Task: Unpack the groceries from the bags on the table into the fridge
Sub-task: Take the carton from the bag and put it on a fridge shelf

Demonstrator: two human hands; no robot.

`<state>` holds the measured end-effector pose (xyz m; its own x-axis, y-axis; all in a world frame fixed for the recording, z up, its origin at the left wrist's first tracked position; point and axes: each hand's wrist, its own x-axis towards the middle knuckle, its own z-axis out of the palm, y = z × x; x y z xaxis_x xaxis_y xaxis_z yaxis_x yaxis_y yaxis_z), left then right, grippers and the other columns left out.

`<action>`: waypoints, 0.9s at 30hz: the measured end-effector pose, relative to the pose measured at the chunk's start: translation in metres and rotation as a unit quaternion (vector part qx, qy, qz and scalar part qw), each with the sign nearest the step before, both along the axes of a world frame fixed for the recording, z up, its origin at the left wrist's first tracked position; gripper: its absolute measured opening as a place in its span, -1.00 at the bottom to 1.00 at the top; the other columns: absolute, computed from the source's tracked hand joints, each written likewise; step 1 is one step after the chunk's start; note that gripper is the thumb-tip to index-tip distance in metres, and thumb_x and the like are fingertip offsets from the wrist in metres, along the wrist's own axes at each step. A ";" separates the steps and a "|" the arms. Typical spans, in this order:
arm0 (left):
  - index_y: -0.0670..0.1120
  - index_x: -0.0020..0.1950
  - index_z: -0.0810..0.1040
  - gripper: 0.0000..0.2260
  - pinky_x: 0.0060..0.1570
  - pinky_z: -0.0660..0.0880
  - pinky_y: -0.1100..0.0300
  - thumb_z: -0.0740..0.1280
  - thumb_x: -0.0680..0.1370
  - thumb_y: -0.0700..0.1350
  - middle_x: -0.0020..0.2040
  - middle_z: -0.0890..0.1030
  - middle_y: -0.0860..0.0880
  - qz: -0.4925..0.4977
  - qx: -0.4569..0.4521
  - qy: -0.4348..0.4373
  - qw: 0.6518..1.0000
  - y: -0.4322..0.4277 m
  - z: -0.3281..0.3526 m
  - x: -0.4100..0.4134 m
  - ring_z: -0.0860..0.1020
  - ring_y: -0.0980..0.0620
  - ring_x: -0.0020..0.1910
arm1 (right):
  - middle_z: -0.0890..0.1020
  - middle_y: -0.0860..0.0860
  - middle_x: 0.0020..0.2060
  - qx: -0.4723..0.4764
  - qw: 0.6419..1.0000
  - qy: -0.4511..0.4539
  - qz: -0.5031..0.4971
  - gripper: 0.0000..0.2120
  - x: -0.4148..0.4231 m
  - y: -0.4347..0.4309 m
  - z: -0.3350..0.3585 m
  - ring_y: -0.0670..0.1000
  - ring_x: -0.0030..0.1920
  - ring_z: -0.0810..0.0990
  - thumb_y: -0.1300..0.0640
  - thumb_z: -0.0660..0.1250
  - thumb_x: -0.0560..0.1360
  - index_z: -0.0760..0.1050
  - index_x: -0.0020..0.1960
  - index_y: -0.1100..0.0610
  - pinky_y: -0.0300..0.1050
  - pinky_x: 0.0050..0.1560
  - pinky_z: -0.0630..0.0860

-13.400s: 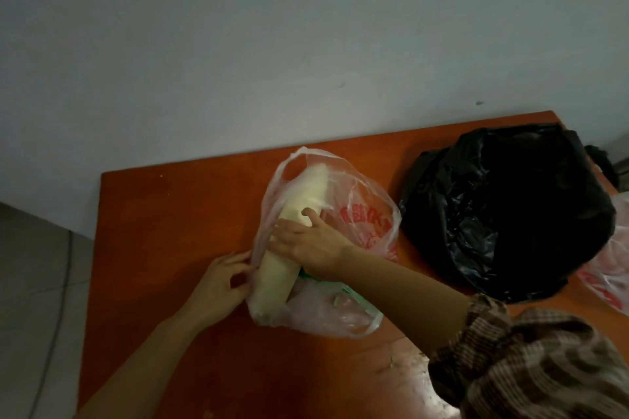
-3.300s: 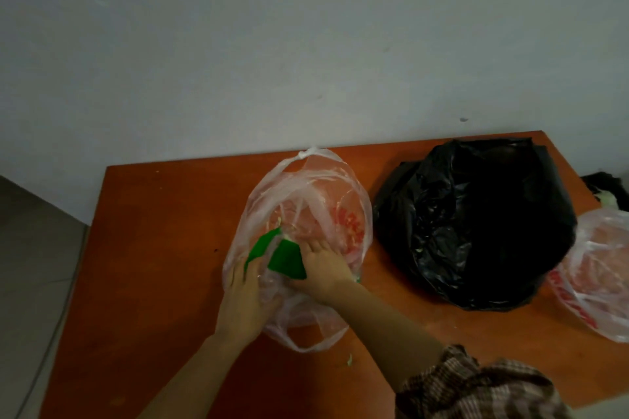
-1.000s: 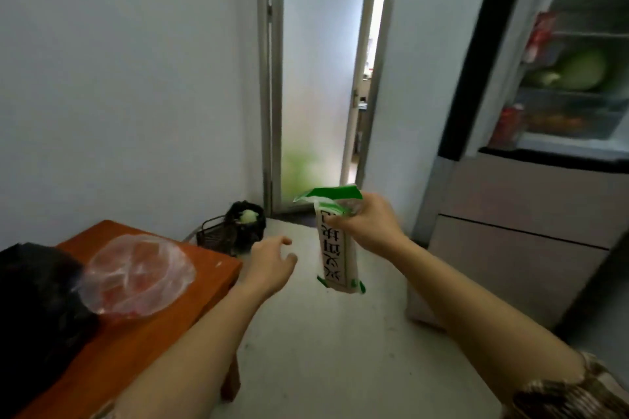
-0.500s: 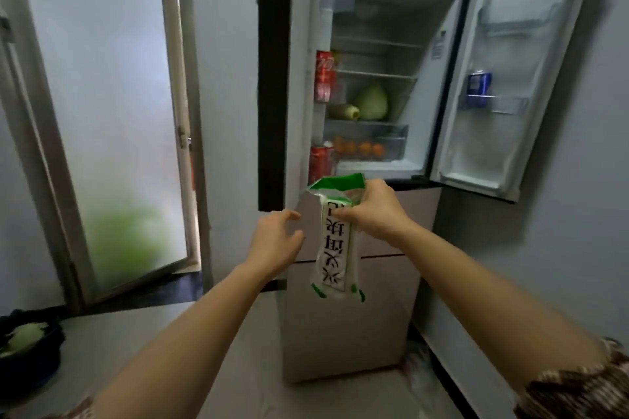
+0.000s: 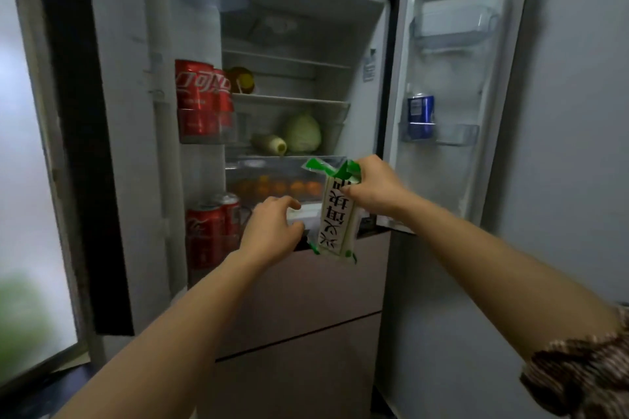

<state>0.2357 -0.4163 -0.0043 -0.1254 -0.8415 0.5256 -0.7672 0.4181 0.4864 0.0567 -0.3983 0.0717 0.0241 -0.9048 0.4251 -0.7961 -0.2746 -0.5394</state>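
I face the open fridge [image 5: 371, 54], both upper doors swung wide. My right hand [image 5: 374, 189] pinches the top of a white and green packet [image 5: 335, 223] with black characters, which hangs down in front of the clear crisper drawer [image 5: 272, 167]. My left hand [image 5: 274, 231] is just left of the packet's lower end, fingers loosely curled, holding nothing. Inside, a cabbage [image 5: 303, 133] and a pale radish [image 5: 269, 143] lie on a shelf, with oranges [image 5: 279, 186] in the drawer below.
Red cola cans [image 5: 199, 92] fill the left door's bins, with more red cans [image 5: 211, 231] lower down. A blue can [image 5: 420, 112] stands in the right door's bin. A jar [image 5: 241, 80] is on a middle shelf. Closed freezer drawers [image 5: 299, 309] are below. A frosted glass door [image 5: 20, 180] is at left.
I have come closer to the fridge, which now fills the view. Both hands and the packet have moved forward to the crisper drawer's front.
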 end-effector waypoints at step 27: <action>-0.06 0.53 0.11 -0.41 0.46 0.10 -0.04 0.26 0.56 -0.01 0.55 0.06 -0.15 0.199 -0.165 -0.060 0.964 -0.410 0.213 -0.048 -0.01 -0.12 0.53 | 0.48 0.20 0.12 -0.485 0.874 0.013 0.043 -0.47 -0.061 -0.392 0.190 0.17 0.09 0.50 0.41 0.37 0.35 0.40 0.31 0.29 -0.07 0.08 0.45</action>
